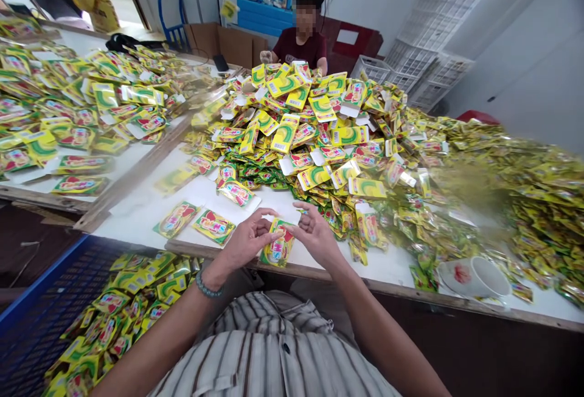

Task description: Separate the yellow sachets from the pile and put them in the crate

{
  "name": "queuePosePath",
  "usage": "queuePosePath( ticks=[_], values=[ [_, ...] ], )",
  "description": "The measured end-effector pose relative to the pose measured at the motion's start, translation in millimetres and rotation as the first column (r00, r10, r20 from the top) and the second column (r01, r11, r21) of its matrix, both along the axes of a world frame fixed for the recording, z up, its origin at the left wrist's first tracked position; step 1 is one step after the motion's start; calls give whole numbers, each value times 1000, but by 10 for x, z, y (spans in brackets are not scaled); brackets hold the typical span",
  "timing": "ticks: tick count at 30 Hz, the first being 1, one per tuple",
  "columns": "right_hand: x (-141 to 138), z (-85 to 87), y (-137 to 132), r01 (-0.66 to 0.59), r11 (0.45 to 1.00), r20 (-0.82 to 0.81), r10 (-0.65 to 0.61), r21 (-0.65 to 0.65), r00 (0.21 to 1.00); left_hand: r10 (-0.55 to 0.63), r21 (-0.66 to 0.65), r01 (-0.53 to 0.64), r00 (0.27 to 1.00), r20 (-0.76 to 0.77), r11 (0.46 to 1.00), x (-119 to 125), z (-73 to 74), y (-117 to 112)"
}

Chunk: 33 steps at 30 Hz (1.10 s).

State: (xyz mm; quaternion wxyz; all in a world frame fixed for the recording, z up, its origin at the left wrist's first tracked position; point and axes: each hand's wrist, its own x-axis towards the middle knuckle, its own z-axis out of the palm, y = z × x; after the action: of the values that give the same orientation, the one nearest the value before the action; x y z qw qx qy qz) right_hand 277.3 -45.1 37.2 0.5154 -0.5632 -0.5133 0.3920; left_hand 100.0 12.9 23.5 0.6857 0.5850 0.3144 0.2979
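Observation:
A small yellow and green printed carton [277, 252] is held upright at the table's front edge, between my two hands. My left hand [249, 239], with a beaded bracelet at the wrist, is closed on its upper left side, thumb across the front. My right hand [317, 236] has its thumb at the carton's upper right edge and its fingers curled behind. The carton's top end is partly hidden by my fingers. Two similar cartons, a near one [213, 227] and a farther one [176, 219], lie flat to the left of my left hand.
A big heap of cartons [285, 132] stands ahead, with loose small packets [538, 202] to the right. A white cup [474, 278] lies tilted near the front edge. At lower left, a blue crate [41, 306] holds filled cartons. A co-worker [303, 44] sits across the table.

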Motion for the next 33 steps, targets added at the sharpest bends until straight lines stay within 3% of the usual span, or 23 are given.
queuePosePath(
  ticks=[5, 9, 13, 15, 17, 19, 23, 26, 29, 33],
  values=[
    [-88, 88, -39, 66, 988, 193, -92, 139, 977, 250, -130, -233, 959, 132, 964, 52, -2, -25],
    [-124, 69, -79, 47, 997, 123, -54, 55, 991, 311, -118, -298, 945, 106, 947, 97, -26, -78],
    [-105, 21, -51, 67, 990, -116, -82, -123, 990, 321, -65, -318, 946, 39, 946, 137, -21, -108],
    [-80, -2, -33, 79, 978, -289, -134, -192, 948, 318, -50, -316, 948, 23, 947, 144, -16, -111],
    [-52, -12, -24, 93, 968, -348, -172, -232, 921, 309, -53, -307, 951, 30, 950, 139, -18, -111],
    [-31, -4, -25, 105, 966, -307, -176, -234, 935, 310, -55, -308, 950, 30, 950, 129, -28, -111],
    [-55, 34, -73, 33, 985, -215, -69, -167, 974, 361, -83, -358, 932, 24, 930, 125, -42, -115],
    [-142, 23, -154, 102, 994, 37, -100, -34, 994, 402, -155, -393, 915, 31, 907, 145, -17, -125],
    [-246, -33, -235, 179, 959, 335, -247, 220, 909, 444, -208, -426, 895, 46, 881, 203, 10, -152],
    [-381, -93, -258, 194, 903, 489, -377, 384, 787, 467, -172, -455, 884, 37, 874, 315, 6, -204]
  ],
)
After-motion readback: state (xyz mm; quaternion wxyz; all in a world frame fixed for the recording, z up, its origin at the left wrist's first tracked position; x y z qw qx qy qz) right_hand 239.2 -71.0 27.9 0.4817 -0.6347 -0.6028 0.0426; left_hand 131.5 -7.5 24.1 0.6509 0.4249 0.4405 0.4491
